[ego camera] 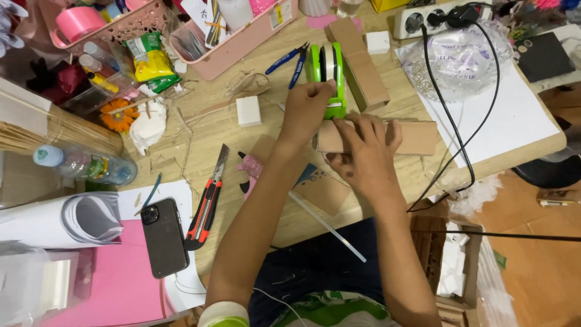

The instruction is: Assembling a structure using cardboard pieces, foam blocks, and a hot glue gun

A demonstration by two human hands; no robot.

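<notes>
Head view: left hand [305, 112] grips the green tape dispenser [330, 75] at the cardboard strip's [411, 138] upper edge — right hand [363, 154], fingers spread, presses that strip flat. Taping cleanly likely calls for steady downward pressure — dispenser kept square to the strip.

Under your right hand [363, 154] lies a matt brown cardboard box [411, 138], and your left hand [307, 109] grips a glossy green plastic tape dispenser [331, 66]. Left of your left forearm, the utility knife [207, 206] pairs a dull metal blade with a red-and-black plastic handle, beside a smooth dark phone [163, 237] on the pale wooden table [302, 224].
</notes>
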